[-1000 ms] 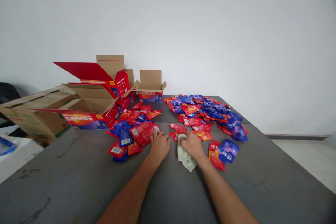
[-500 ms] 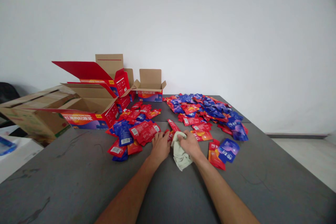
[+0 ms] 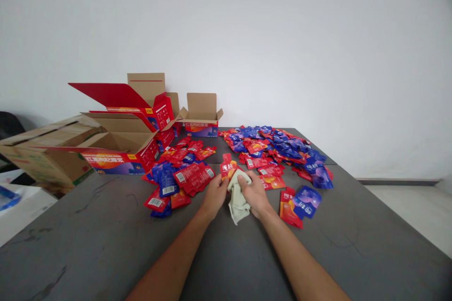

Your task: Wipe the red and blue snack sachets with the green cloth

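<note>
Between my hands a red pouch stands upright, its printed front toward me. My left hand grips the pouch by its lower left edge. A pale cloth is bunched in my right hand and covers the lower right part of the pouch. Left of my hands lies a pile of red and blue pouches. Just right of my right hand, a red pouch and a blue pouch lie side by side, partly overlapping.
A large heap of red and blue pouches covers the far right of the grey table. Open red boxes stand at the left, with another open box at the back. Beyond the left edge is a brown carton.
The red pouch between my hands has been raised and turned so that its printed front shows. My left hand has closed on its edge, and the cloth has shifted slightly left.
</note>
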`<state>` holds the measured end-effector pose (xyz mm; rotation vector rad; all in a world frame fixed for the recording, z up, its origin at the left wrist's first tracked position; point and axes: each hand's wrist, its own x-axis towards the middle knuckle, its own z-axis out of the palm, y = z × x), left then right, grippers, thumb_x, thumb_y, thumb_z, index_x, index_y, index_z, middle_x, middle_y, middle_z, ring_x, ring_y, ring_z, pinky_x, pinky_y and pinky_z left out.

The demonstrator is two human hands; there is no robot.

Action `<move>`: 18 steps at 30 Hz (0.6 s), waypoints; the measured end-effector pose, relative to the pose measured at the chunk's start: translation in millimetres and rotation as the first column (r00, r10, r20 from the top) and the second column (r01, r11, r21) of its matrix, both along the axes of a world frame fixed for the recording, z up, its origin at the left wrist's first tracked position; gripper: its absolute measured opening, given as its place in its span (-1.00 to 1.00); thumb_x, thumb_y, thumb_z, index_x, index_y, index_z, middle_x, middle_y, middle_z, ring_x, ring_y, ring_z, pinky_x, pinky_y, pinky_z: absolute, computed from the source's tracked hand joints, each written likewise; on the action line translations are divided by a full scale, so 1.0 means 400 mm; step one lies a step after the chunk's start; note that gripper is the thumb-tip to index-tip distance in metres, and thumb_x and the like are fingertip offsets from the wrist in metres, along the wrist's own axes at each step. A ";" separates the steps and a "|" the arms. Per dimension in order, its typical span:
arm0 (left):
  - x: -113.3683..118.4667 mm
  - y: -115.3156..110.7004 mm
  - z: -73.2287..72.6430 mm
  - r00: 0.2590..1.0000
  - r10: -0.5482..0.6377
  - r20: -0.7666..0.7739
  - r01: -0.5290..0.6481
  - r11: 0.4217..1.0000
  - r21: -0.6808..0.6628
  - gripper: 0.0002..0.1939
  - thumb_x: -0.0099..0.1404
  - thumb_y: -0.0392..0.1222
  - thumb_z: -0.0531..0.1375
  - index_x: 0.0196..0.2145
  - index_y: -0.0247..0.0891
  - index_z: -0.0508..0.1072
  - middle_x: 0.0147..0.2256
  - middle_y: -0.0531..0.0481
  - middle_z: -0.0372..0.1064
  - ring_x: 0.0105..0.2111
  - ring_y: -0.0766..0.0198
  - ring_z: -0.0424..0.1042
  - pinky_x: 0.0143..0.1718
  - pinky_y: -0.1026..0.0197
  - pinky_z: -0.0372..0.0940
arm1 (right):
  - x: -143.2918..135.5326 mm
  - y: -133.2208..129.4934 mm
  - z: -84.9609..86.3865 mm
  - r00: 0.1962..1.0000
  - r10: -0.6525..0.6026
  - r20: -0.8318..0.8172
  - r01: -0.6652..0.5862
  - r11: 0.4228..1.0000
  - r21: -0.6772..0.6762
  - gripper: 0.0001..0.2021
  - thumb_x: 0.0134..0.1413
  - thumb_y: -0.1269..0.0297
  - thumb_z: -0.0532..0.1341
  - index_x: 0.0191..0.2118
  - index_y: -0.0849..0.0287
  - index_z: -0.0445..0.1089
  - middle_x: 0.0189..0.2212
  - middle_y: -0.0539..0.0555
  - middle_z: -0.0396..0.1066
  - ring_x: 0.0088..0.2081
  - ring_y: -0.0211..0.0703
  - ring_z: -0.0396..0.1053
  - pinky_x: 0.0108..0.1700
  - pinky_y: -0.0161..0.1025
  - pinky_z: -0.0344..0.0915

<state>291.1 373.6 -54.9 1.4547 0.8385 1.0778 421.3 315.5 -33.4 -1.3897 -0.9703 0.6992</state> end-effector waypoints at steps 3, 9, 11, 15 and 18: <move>-0.003 0.003 0.000 0.985 0.044 0.169 -0.017 0.988 -0.154 -0.67 0.19 0.02 0.27 -0.20 -0.26 0.51 -0.32 -0.03 0.51 -0.38 0.22 0.45 -0.33 0.22 0.32 | -0.009 -0.002 -0.003 0.960 0.020 0.281 -0.038 0.997 0.060 -0.81 0.14 0.13 0.22 -0.25 0.14 0.41 -0.35 0.06 0.47 -0.33 -0.10 0.42 -0.25 -0.18 0.36; -0.022 0.002 0.026 0.950 0.060 0.306 0.015 0.971 -0.237 -0.62 0.16 -0.09 0.30 -0.07 -0.21 0.44 -0.26 -0.03 0.51 -0.37 0.28 0.48 -0.36 0.25 0.37 | -0.024 -0.018 0.008 0.791 0.005 0.612 -0.177 0.959 0.222 -0.86 0.13 0.39 0.19 -0.19 0.10 0.43 -0.17 0.14 0.39 -0.07 -0.02 0.35 0.01 -0.10 0.31; -0.022 -0.003 0.033 0.923 -0.050 0.381 0.132 0.972 -0.193 -0.48 0.13 -0.20 0.32 0.07 -0.18 0.38 -0.18 -0.08 0.53 -0.31 0.26 0.50 -0.28 0.24 0.38 | -0.028 -0.020 0.003 0.764 0.052 0.644 -0.230 0.953 0.196 -0.80 0.10 0.44 0.20 -0.16 0.08 0.44 -0.16 0.12 0.38 -0.06 -0.03 0.34 0.01 -0.10 0.32; -0.016 -0.016 0.040 0.872 -0.256 0.418 0.322 0.942 -0.096 -0.22 0.04 -0.40 0.28 0.23 -0.13 0.28 -0.05 -0.13 0.52 -0.14 0.17 0.51 -0.12 0.18 0.38 | -0.019 -0.014 -0.005 0.744 0.045 0.666 -0.224 0.957 0.185 -0.73 0.08 0.48 0.20 -0.11 0.05 0.45 -0.17 0.09 0.41 -0.06 -0.02 0.34 0.03 -0.08 0.30; -0.012 -0.026 0.044 0.861 -0.352 0.367 0.402 0.913 -0.068 -0.23 0.04 -0.44 0.21 0.24 -0.13 0.30 -0.03 -0.12 0.51 -0.07 0.13 0.50 -0.05 0.13 0.37 | -0.002 -0.010 0.003 0.762 -0.083 0.642 -0.098 0.965 0.242 -0.76 0.12 0.45 0.19 -0.12 0.07 0.47 -0.19 0.12 0.41 -0.09 -0.02 0.34 0.00 -0.09 0.31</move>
